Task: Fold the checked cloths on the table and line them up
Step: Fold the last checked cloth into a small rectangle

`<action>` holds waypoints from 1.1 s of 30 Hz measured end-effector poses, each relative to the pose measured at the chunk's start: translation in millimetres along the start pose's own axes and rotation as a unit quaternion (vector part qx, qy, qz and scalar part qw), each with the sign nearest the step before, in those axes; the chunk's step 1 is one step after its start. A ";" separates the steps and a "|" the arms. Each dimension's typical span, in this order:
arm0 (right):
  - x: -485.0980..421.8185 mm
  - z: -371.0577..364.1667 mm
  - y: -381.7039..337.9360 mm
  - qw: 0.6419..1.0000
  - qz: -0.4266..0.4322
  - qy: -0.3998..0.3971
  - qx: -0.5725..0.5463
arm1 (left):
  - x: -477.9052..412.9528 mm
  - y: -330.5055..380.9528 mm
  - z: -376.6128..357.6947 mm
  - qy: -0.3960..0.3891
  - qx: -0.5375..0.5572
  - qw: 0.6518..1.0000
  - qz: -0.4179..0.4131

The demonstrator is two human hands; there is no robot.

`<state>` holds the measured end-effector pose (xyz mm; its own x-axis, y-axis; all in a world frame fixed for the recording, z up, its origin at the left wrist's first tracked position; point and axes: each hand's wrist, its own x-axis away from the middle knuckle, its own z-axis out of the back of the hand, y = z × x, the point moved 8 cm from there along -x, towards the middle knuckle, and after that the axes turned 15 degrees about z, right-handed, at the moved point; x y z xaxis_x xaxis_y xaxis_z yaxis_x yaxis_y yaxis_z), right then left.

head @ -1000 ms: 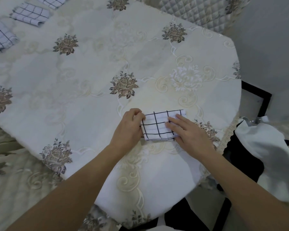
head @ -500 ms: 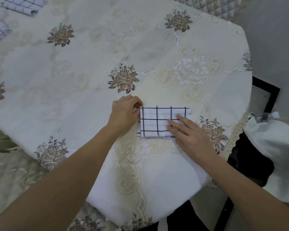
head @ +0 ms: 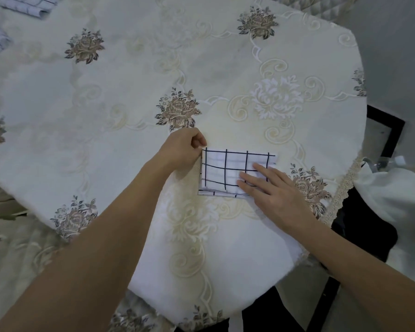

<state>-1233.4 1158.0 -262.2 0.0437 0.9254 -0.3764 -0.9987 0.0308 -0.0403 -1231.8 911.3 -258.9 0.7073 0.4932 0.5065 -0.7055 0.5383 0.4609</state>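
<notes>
My left hand (head: 180, 149) keeps a narrow grip, thumb and curled fingers pinching the left edge of the white cotton cloth with black checks (head: 228, 173). My right hand (head: 277, 194) lies flat, fingers straight, pressing its right half. The cloth rests folded into a rectangle on the cream floral-embroidered worktop (head: 130, 116), near its right edge. Judgement: folding appears nearly complete. Next move calls for carrying it to the other folded checked cloths (head: 31, 6) far left.

Floral tablecloth (head: 130, 111) — white bag (head: 391, 195) beside it.
</notes>
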 end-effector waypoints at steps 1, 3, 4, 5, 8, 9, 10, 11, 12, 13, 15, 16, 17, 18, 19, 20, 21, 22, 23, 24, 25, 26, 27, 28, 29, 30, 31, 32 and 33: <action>0.0 0.5 -0.1 1.000 0.001 0.001 -0.002 | 3.2 -3.9 4.4 0.004 0.011 1.000 0.002; -0.5 1.7 -0.6 1.000 0.001 0.004 -0.005 | 14.4 -11.7 16.5 0.082 0.023 0.996 0.018; -1.0 2.0 -1.2 1.000 0.002 0.006 -0.007 | 24.9 -10.9 20.3 0.152 0.010 0.988 0.016; -1.3 2.4 -1.6 1.000 0.002 0.007 -0.009 | 39.0 -2.5 18.8 0.217 -0.014 0.976 -0.008; -2.9 2.5 -2.3 1.000 0.007 0.010 -0.012 | 73.7 38.9 -25.6 0.238 -0.083 0.956 -0.152; -3.7 3.1 -2.5 1.000 0.008 0.013 -0.011 | 79.2 46.8 -46.2 0.213 -0.121 0.951 -0.187; -4.8 4.2 -2.9 1.000 0.008 0.018 -0.011 | 81.8 49.8 -63.1 0.193 -0.166 0.945 -0.204; -6.1 5.5 -3.3 1.000 0.009 0.023 -0.011 | 81.5 48.3 -74.2 0.182 -0.204 0.939 -0.207; -6.9 6.7 -3.8 1.000 0.011 0.026 -0.011 | 79.2 44.3 -80.2 0.179 -0.230 0.934 -0.207; -7.4 8.0 -4.2 0.999 0.012 0.028 -0.011 | 76.8 39.8 -82.9 0.179 -0.244 0.930 -0.207; -7.7 11.3 -4.3 0.999 0.013 0.038 -0.015 | 72.2 31.0 -86.9 0.171 -0.262 0.927 -0.206; -7.7 12.7 -4.1 0.999 0.012 0.043 -0.018 | 70.1 27.2 -88.1 0.166 -0.267 0.927 -0.205; -7.8 13.8 -4.1 0.999 0.012 0.048 -0.020 | 69.0 24.2 -88.8 0.162 -0.268 0.927 -0.204; -7.9 14.2 -3.8 0.998 0.011 0.052 -0.021 | 68.3 22.1 -89.4 0.161 -0.269 0.928 -0.202; -7.7 14.1 -3.3 0.998 0.011 0.055 -0.022 | 67.9 20.8 -89.6 0.162 -0.270 0.928 -0.199; -7.5 13.3 -2.9 0.998 0.012 0.056 -0.025 | 67.5 19.9 -89.6 0.163 -0.272 0.928 -0.195; -6.3 11.7 -1.9 0.998 0.012 0.054 -0.029 | 67.3 19.6 -89.6 0.164 -0.274 0.928 -0.192; -4.4 10.0 -1.2 0.998 0.011 0.049 -0.033 | 67.4 19.5 -89.8 0.164 -0.276 0.928 -0.191; -2.7 8.3 -0.7 0.998 0.011 0.042 -0.036 | 67.6 19.1 -90.1 0.163 -0.277 0.927 -0.191; -1.2 7.0 -0.5 0.999 0.010 0.035 -0.038 | 67.7 18.5 -90.3 0.162 -0.280 0.927 -0.192; 0.1 6.2 -0.7 0.999 0.007 0.029 -0.041 | 67.8 18.2 -90.4 0.160 -0.283 0.926 -0.192; 1.2 6.4 -1.0 0.999 0.003 0.025 -0.048 | 67.8 18.3 -90.0 0.159 -0.284 0.926 -0.192; 2.7 7.3 -1.8 0.998 0.002 0.023 -0.055 | 68.1 18.7 -89.6 0.160 -0.285 0.926 -0.191; 4.1 9.3 -2.7 0.998 0.000 0.022 -0.062 | 68.1 19.0 -89.3 0.161 -0.285 0.926 -0.190; 5.0 11.8 -3.3 0.997 -0.004 0.021 -0.069 | 68.1 19.2 -89.2 0.161 -0.285 0.926 -0.189; 5.2 15.3 -3.5 0.997 -0.013 0.021 -0.073 | 68.1 19.5 -89.1 0.163 -0.283 0.926 -0.188; 3.0 19.9 -2.9 0.997 -0.029 0.028 -0.072 | 68.2 19.7 -88.9 0.164 -0.280 0.927 -0.189; -2.2 25.3 -2.7 0.996 -0.050 0.040 -0.069 | 68.6 20.0 -88.6 0.166 -0.277 0.927 -0.191; -10.5 30.0 -3.0 0.993 -0.072 0.058 -0.068 | 69.4 20.3 -88.4 0.167 -0.273 0.928 -0.192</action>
<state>-1231.6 1159.6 -230.3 0.1960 0.8654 -0.4612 -0.9697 0.1011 -0.2223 -1193.0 1016.8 -278.7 0.9406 0.3287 0.0848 -0.3351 0.9390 0.0773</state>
